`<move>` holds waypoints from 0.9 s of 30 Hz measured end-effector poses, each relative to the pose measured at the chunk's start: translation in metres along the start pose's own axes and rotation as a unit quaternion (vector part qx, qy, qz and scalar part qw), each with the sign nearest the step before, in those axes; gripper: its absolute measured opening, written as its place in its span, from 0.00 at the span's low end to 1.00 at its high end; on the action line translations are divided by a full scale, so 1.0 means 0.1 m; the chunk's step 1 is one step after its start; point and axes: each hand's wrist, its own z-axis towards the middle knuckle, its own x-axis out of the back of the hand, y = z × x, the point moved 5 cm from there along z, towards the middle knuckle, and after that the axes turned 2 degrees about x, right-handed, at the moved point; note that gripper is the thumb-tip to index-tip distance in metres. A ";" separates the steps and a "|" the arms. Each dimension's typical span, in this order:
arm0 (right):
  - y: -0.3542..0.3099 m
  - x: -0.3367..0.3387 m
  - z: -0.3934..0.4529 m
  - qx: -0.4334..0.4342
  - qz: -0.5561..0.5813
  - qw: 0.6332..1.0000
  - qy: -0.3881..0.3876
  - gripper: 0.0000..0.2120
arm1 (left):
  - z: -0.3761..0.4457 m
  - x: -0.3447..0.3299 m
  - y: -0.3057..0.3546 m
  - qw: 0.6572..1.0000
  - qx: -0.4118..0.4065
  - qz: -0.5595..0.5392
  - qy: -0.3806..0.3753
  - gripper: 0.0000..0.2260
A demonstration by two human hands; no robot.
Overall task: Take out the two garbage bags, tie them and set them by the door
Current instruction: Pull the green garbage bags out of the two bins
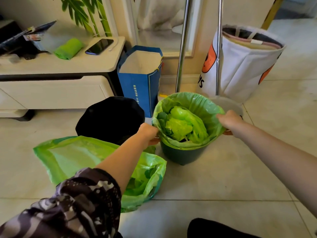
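both hands, left hand (148, 133) and right hand (229, 121), pinched the thin green plastic liner (202, 103) at its rim; it looked light, soft, tearable.

Thin glossy plastic liner (202, 107); matt plastic bin (181, 155); glossy tile floor (223, 177); shiny metal poles (182, 43).
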 end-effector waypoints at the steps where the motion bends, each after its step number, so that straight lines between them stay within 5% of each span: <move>1: -0.03 0.02 0.02 0.018 -0.035 0.999 0.014 0.19 | -0.01 -0.01 -0.01 1.000 0.006 -0.007 -0.003 0.01; 10: -0.34 0.11 -0.01 0.079 -0.127 0.986 0.073 0.14 | -0.04 0.14 0.21 0.998 -0.035 -0.022 0.042 0.03; 18: -0.57 0.16 -0.16 0.167 -0.039 0.977 0.125 0.15 | -0.22 0.47 0.73 0.983 -0.160 -0.085 0.026 0.08; 24: -0.38 0.34 -0.23 0.131 0.018 0.979 0.158 0.13 | -0.28 0.55 0.79 0.980 -0.086 -0.177 0.004 0.03; 27: -0.39 0.39 -0.26 0.145 -0.012 0.977 0.153 0.12 | -0.25 0.49 0.77 0.990 -0.070 -0.119 -0.023 0.14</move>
